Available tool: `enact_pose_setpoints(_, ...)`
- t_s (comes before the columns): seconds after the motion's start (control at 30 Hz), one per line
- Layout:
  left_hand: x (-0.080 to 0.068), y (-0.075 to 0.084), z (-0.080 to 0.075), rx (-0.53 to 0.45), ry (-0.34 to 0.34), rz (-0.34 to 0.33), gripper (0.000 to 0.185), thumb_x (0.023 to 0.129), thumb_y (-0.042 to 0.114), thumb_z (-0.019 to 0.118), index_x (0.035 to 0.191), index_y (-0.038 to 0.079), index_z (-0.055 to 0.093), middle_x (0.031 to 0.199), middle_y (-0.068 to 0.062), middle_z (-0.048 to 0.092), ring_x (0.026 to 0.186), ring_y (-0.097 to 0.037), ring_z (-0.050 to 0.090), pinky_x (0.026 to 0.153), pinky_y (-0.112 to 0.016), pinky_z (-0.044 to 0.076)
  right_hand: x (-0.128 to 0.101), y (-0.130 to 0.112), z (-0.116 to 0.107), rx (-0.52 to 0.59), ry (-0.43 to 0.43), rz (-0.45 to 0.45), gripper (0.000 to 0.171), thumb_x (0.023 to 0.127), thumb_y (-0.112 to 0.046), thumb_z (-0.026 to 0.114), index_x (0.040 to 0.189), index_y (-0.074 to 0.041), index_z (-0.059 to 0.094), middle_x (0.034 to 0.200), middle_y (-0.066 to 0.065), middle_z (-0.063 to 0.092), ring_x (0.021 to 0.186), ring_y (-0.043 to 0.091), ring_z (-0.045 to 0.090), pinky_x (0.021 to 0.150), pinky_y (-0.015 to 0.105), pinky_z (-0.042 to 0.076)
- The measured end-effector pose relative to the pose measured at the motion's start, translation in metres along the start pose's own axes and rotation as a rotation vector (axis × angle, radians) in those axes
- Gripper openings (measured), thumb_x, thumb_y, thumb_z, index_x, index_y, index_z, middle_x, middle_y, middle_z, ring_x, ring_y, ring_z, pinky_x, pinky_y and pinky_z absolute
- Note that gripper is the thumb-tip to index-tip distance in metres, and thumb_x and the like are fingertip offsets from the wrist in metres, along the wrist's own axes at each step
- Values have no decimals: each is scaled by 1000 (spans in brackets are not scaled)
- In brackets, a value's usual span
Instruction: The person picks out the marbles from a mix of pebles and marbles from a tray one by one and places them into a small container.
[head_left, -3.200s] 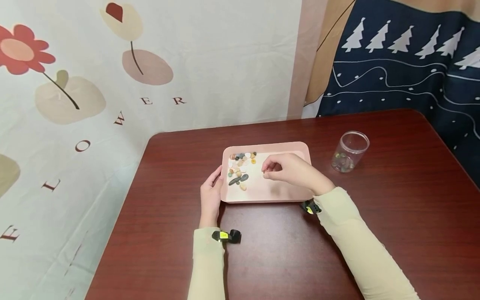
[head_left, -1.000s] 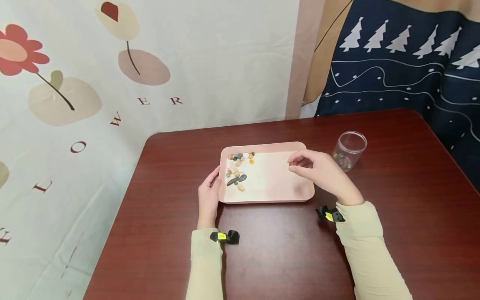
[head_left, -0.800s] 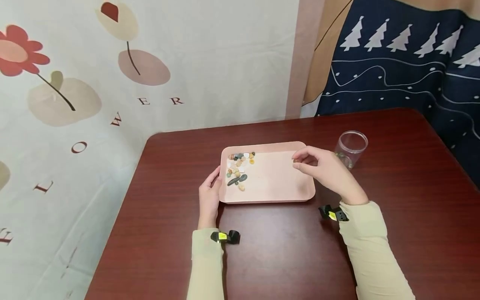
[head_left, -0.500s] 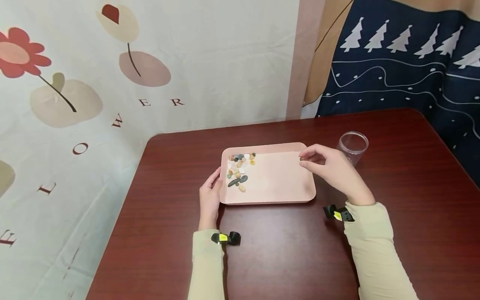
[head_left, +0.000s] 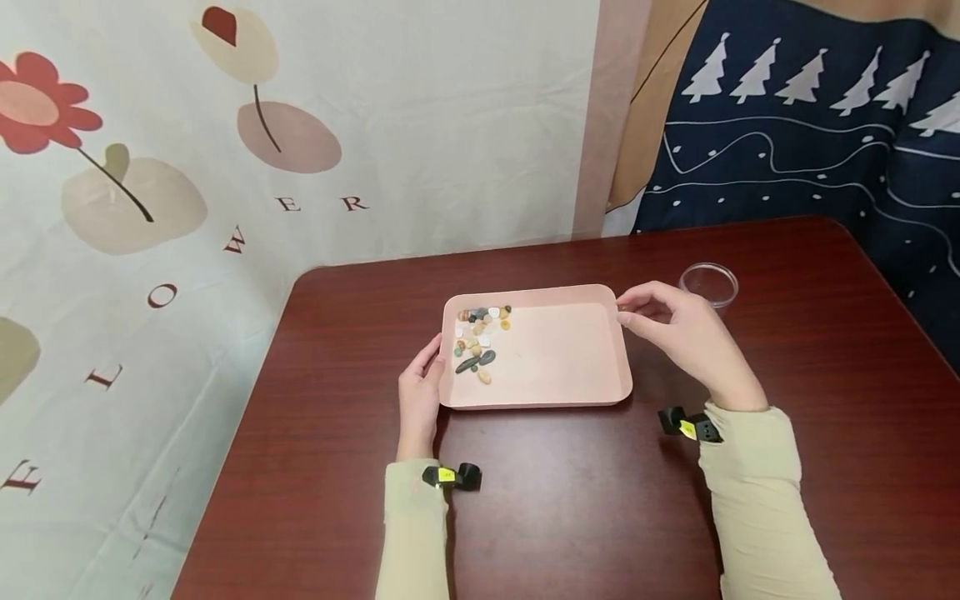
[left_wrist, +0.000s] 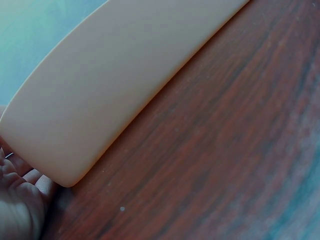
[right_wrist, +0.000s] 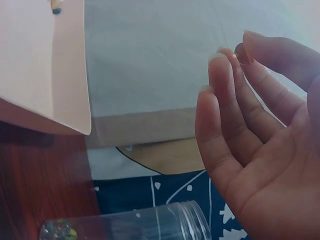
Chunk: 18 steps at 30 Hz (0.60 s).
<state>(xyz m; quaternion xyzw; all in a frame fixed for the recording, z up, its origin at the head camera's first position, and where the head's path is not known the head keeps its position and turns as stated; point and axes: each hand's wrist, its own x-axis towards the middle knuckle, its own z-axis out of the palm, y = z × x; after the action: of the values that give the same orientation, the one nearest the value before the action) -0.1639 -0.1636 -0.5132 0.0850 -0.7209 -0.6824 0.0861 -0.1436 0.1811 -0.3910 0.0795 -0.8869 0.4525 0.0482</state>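
My right hand (head_left: pixel 693 337) is just beyond the right rim of a pink tray (head_left: pixel 570 358), pinching a small reddish-brown stone (right_wrist: pixel 244 53) between thumb and index finger. In the right wrist view the other fingers are spread and touch nothing. At the tray's left side my left hand (head_left: pixel 420 408) holds the rim; its fingers partly disappear behind the tray wall in the left wrist view. Several small coloured pebbles (head_left: pixel 476 351) lie grouped along the left part of the tray. Behind the right hand stands a clear plastic jar (head_left: pixel 708 286), mostly hidden in the head view.
Small stones (right_wrist: pixel 62 230) show at the jar's bottom in the right wrist view. The dark red wooden table (head_left: pixel 555 500) extends around the tray. A flower-print cloth (head_left: pixel 450 125) and a navy tree-print cloth (head_left: pixel 795 158) hang behind it.
From over the tray's middle, my right hand has moved right past its rim with the stone, coming in front of the jar. My left hand stays at the tray.
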Motion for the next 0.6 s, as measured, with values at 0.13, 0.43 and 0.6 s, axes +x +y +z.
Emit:
enact_pose_setpoints(0.13,1,1,1,-3,-4,-7,30,90,15,52,118,23,59,121,7,54,108,-6,51,88,-23,42,-2,-3,-4,-29,36,6,28,82,-41,60,104,-24,61,95,-6,62,81,10,57,69,25,48)
enact_pose_setpoints(0.43,0,1,-1,9,-5,-6,30,90,16,52,119,23,59,120,8,54,107,-6,52,88,-24,43,-5,-3,-10,-48,90,11,28,82,-41,60,104,-23,60,94,-4,61,80,11,56,65,21,46)
enact_pose_setpoints(0.6,1,0,-1,15,-8,-1,31,90,16,52,119,24,58,120,9,54,107,-6,52,87,-25,43,-7,-1,-15,-57,98,35,30,82,-43,59,104,-23,60,93,-4,62,75,13,56,59,23,48)
